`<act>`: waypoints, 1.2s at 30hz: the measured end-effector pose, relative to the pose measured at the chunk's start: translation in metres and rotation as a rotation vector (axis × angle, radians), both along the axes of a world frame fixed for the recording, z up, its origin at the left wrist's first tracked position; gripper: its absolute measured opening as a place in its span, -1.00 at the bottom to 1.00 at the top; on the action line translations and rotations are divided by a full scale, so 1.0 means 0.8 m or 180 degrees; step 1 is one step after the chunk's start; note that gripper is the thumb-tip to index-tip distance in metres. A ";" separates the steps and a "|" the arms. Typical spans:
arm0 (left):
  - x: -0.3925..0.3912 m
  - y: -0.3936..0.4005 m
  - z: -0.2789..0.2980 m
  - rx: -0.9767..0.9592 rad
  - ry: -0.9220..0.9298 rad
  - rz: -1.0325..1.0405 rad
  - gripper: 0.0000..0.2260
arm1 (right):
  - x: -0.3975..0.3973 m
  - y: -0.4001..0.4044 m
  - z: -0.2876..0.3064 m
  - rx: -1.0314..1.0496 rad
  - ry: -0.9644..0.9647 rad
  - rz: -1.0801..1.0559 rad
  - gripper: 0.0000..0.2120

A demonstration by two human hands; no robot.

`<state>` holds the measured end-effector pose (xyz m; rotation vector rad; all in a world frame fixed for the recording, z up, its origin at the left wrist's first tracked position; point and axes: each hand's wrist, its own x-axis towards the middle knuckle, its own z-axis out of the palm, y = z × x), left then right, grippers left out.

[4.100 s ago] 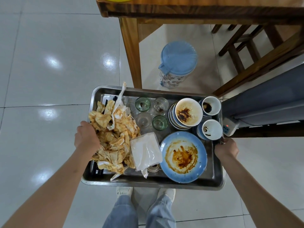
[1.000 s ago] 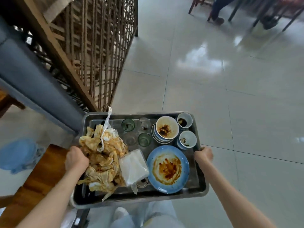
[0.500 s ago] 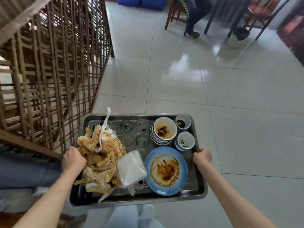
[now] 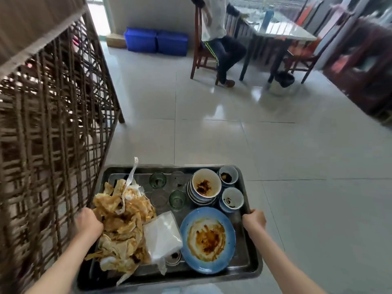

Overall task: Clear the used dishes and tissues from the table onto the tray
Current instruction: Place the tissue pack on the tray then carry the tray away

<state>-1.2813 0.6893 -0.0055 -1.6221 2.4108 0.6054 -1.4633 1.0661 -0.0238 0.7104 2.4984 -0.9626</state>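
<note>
Left hand (image 4: 88,223) grips tray (image 4: 247,265) left edge, right hand (image 4: 254,219) grips right edge. On tray: stained tissues (image 4: 122,221) left, blue plate (image 4: 207,240) right, bowls (image 4: 204,187) behind.

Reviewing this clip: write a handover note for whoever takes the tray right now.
Left hand grips the left rim of the tray; right hand grips the right rim. The tray is carried in the air over the tiled floor.
On it: stained tissues at left, a tissue pack, four glasses, stacked bowls, two small cups and a blue plate.
Done: everything visible is loaded. Left: carry it level; the table is out of view.
</note>
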 end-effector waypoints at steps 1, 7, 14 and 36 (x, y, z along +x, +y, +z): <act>-0.030 -0.015 0.003 -0.0013 -0.0009 -0.0017 -0.67 | -0.027 -0.013 0.001 -0.0002 0.0004 -0.0035 -0.86; -0.199 -0.092 0.015 -0.0052 0.0058 -0.0078 -0.70 | -0.188 -0.087 0.005 0.0041 0.0079 -0.0014 -0.87; -0.407 -0.176 0.007 -0.0127 0.0110 0.0175 -0.71 | -0.411 -0.173 -0.011 0.0051 0.0055 0.0048 -0.89; -1.033 -0.520 0.019 -0.0113 0.0263 0.0454 -0.73 | -1.094 -0.553 0.008 0.0046 0.0152 0.0287 -0.83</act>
